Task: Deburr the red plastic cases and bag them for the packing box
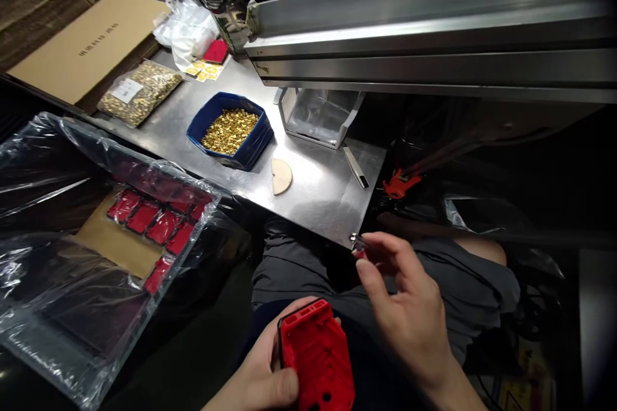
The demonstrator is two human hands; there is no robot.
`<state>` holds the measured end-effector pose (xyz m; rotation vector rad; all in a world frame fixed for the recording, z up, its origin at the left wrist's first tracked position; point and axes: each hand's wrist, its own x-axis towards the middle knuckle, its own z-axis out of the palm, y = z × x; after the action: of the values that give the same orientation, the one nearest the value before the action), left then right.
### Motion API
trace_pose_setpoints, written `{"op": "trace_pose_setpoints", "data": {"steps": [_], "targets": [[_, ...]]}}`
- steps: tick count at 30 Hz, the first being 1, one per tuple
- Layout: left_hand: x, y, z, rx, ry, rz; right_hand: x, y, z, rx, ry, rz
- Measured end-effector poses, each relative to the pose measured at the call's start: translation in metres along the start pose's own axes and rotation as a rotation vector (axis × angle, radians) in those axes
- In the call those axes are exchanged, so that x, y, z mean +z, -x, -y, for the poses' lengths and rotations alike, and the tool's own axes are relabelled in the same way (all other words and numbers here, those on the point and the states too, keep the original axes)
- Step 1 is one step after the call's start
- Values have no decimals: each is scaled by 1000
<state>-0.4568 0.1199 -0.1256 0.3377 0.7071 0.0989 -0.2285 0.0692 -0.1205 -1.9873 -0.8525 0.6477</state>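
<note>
My left hand (270, 372) is closed round a red plastic shell (322, 353) with a black rim, held above my lap. Its ribbed inner side faces up, and a round hole shows near the bottom. To the right, my right hand (405, 302) pinches a small shiny piece with a red part (357, 246) between thumb and fingertips, just off the table's corner; its exact kind is too small to make out. The two hands are apart. Beyond them on the metal table (318, 192) stands a blue bin (258, 144) holding many small brass pieces (231, 131).
A half-round wooden piece (281, 176), a utility knife (355, 167) and a grey tray (315, 135) lie on the table. A bag of brass parts (139, 93) is further left. Several red shells (143, 217) sit in a plastic-lined box (120, 359). A conveyor's metal frame (424, 32) overhangs the back.
</note>
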Motion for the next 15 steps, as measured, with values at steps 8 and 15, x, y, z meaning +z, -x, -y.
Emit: {"op": "trace_pose_setpoints", "data": {"steps": [8,15], "targets": [[-2,-4,1,18,46,-25,16,-55,-42,56,289,85],[0,2,-5,89,-96,-82,-1,54,32,441,-340,694]]}}
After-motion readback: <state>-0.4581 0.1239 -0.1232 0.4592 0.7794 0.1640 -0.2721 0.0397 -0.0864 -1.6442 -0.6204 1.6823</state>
